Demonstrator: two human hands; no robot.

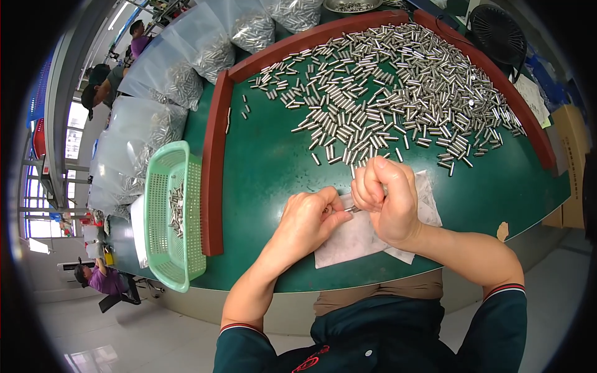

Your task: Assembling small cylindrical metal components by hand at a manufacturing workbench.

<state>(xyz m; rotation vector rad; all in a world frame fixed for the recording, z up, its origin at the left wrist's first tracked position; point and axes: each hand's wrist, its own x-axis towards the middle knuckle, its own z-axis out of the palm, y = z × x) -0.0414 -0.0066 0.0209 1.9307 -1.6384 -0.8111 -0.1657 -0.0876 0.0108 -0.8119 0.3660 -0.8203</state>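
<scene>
Close to the table's front edge, my left hand (306,219) pinches a small metal pin (352,209) between thumb and forefinger. Right beside it, my right hand (393,202) is curled closed near the pin's other end; what its fingers hold, if anything, is hidden. Both hands are over a smudged whitish sheet (348,245) lying on the green tabletop (267,161). Beyond them spreads a large heap of short shiny metal pins (423,87), with looser ones scattered toward me.
Dark red wooden strips (214,174) border the work area. To the left stands a light green plastic basket (169,264) with some pins inside. Clear bags of pins (180,84) line the far left. A black fan (497,34) is at the far right, above a cardboard box (571,161).
</scene>
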